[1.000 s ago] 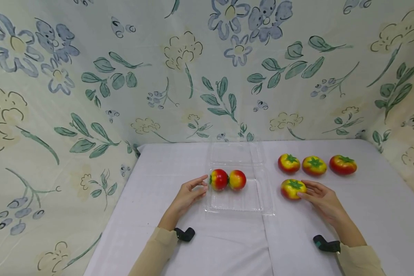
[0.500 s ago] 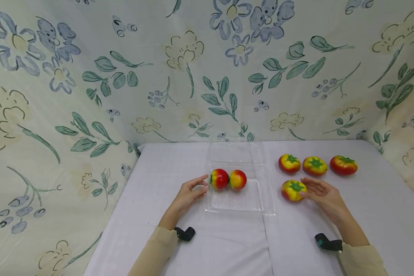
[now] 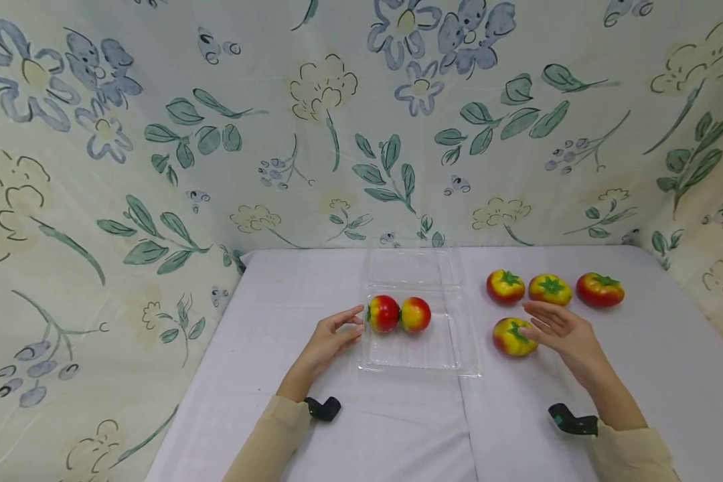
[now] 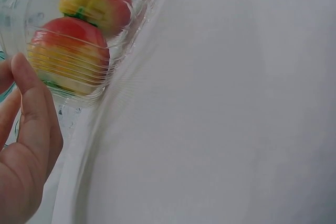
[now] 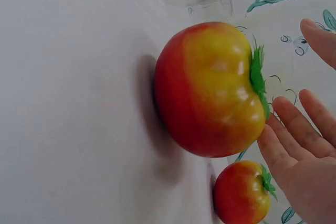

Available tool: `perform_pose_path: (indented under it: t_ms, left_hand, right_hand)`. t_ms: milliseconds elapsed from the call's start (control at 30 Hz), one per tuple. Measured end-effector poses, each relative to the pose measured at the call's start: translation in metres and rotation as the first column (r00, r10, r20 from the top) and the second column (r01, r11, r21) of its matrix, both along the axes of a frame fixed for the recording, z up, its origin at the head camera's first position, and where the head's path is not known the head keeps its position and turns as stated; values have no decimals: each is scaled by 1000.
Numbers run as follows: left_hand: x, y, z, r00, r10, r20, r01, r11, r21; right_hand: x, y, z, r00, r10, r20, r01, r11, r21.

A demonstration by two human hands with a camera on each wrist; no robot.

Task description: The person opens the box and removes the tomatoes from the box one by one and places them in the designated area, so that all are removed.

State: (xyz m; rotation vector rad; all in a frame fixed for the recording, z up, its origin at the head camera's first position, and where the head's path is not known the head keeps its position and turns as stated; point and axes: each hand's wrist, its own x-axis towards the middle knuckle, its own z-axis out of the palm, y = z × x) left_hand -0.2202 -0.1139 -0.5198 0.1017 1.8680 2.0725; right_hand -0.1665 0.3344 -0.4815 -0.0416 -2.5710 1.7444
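Note:
My right hand [image 3: 565, 338], fingers extended and apart, is beside a red-and-yellow toy tomato [image 3: 511, 337] with a green leafy top. In the right wrist view that toy tomato [image 5: 210, 90] stands on the cloth, and the fingertips [image 5: 286, 106] are near its leafy side; whether one touches it I cannot tell. My left hand [image 3: 322, 343] rests thumb and fingertips at the left edge of a clear plastic box [image 3: 410, 351]. Two toy tomatoes lie inside, a left one [image 3: 383, 313] and a right one [image 3: 416, 314], their tops turned left.
Behind my right hand three more toy tomatoes stand in a row: a left [image 3: 505, 287], a middle [image 3: 550, 289] and a right one [image 3: 600, 290]. The box's lid [image 3: 414, 266] lies folded back. A white cloth [image 3: 391, 428] covers the table, with floral fabric [image 3: 337, 134] behind.
My right fingers have spread and drawn back from the front toy tomato, rising slightly toward the row behind. That tomato has shifted slightly nearer me. The left hand has stayed at the box.

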Motion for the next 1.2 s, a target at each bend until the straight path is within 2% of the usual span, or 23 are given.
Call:
perform_pose_path:
  t_ms: [100, 500, 733, 1200]
  left_hand:
    - [0, 0, 0, 1000, 3, 6, -3, 1000, -3]
    - [0, 0, 0, 1000, 3, 8, -3, 1000, -1]
    - [-1, 0, -3, 1000, 5, 8, -5, 1000, 7]
    - [-1, 0, -2, 1000, 6, 8, -6, 1000, -6]
  right_hand:
    - [0, -6, 5, 1000, 5, -16, -4, 999, 43]
    - [1, -32, 23, 990, 63, -126, -60, 998, 29]
    - [1, -51, 28, 991, 85, -102, -84, 996, 11]
    - [-4, -82, 23, 985, 146, -88, -148, 989, -22]
